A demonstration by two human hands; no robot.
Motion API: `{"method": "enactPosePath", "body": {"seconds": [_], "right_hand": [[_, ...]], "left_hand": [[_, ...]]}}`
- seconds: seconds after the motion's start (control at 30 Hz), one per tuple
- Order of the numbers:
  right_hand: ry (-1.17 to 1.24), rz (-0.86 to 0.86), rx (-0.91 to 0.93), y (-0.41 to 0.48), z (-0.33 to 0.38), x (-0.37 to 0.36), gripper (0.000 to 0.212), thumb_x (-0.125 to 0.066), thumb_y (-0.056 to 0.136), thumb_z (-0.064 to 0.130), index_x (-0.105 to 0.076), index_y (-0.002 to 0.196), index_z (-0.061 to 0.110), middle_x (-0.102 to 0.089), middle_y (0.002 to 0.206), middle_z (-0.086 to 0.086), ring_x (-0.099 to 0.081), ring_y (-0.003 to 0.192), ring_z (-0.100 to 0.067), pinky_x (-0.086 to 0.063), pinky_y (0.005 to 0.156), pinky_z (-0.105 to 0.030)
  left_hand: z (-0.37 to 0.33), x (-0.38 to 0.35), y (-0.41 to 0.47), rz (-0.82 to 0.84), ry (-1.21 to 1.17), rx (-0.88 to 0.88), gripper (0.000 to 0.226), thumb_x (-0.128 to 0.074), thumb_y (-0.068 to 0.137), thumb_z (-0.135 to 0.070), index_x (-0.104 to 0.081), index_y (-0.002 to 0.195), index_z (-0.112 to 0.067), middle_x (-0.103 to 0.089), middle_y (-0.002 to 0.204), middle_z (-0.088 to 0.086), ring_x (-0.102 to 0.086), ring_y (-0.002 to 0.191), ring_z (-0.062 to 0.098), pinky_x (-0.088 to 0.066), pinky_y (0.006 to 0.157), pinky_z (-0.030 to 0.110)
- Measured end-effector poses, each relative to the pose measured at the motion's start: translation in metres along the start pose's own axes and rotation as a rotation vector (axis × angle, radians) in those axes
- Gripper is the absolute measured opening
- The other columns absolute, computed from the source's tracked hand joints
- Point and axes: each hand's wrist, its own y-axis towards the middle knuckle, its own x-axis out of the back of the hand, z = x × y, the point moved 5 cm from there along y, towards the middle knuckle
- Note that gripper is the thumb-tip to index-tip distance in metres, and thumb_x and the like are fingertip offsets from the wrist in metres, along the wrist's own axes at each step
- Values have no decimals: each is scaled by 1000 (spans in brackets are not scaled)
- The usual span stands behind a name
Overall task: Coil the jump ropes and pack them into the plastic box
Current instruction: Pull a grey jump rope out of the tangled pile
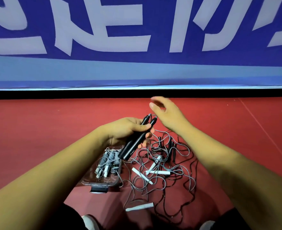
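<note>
My left hand [128,128] grips two black jump-rope handles [135,141] side by side, their grey tips pointing up and away. Their grey cord hangs down into the pile. Just beyond the tips, my right hand [166,113] hovers with fingers loosely spread, and I cannot tell whether a cord runs through it. A clear plastic box [102,183] lies on the floor under my left forearm, holding several coiled ropes [108,160]. To its right lies a tangle of loose ropes [168,168] with white handles [158,172] and black handles [171,148].
The red floor [54,130] spreads all around. A blue banner with large white characters [137,47] stands behind a black strip at the far edge. One white handle [139,207] lies near my knees, and my shoes show at the bottom.
</note>
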Motion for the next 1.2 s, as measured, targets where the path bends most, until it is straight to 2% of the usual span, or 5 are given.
{"method": "enactPosePath", "body": {"seconds": [0.2, 0.6, 0.87, 1.03, 1.2], "right_hand": [[41, 171, 45, -6, 17, 1, 56, -51, 96, 48, -56, 61, 4, -51, 46, -4, -43, 43, -13, -38, 52, -27], [455, 65, -29, 3, 8, 39, 34, -61, 94, 19, -43, 66, 12, -28, 49, -1, -24, 43, -13, -18, 45, -25], [432, 68, 5, 3, 11, 36, 30, -59, 94, 23, -47, 73, 6, -31, 45, 3, -28, 39, -14, -22, 43, -24], [484, 64, -22, 4, 7, 29, 34, -43, 103, 28, -43, 74, 11, -32, 47, 11, -31, 42, -14, -33, 44, -26], [468, 227, -139, 1, -5, 19, 27, -37, 105, 14, -50, 81, 11, -41, 56, 1, -58, 58, -21, -49, 66, -32]], "left_hand": [[-1, 4, -7, 51, -47, 24, 14, -61, 90, -21, -57, 94, -8, -61, 81, 9, -61, 73, 25, -55, 64, 31], [-18, 15, -20, 28, -181, -55, 29, -59, 89, -22, -66, 107, -1, -59, 70, 9, -62, 58, 18, -57, 53, 24], [-16, 2, -21, 104, -104, -6, 23, -53, 91, -10, -56, 112, 0, -48, 64, 8, -45, 41, 12, -34, 36, 18], [-28, 4, -21, -94, -73, -113, 16, -57, 86, -11, -56, 99, -2, -31, 56, 1, -29, 37, 5, -17, 34, 14], [-49, 27, -22, -371, -345, -398, 4, -48, 94, -5, -49, 91, -7, -38, 55, 0, -38, 43, 10, -26, 38, 15]]}}
